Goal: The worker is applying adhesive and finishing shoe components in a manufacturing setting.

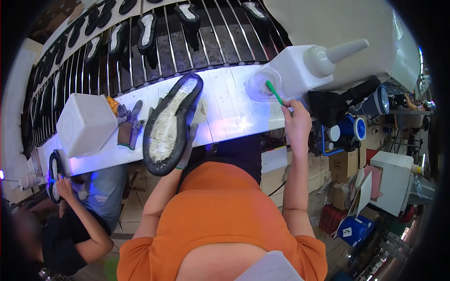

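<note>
My left hand (189, 146) appears to wear a pale grey glove and holds up a black shoe upper (163, 126). The shoe's underside faces me, whitish along the middle with a dark rim; it hides most of my fingers. In my bare right hand (297, 119), a thin green brush (275, 94) is pinched by its handle. Its lower end dips into a clear round cup (255, 91) on the white bench (225, 112). Right behind the cup lies a white plastic bottle (295, 65) with a long spout.
More black shoes (147, 35) rest on a metal roller rack (211, 33) beyond the bench. A white container (86, 124) and grey gloves (129, 124) are at the left. There, a co-worker's hand (64, 188) holds another shoe (55, 175). Black material (328, 107) lies at the right end.
</note>
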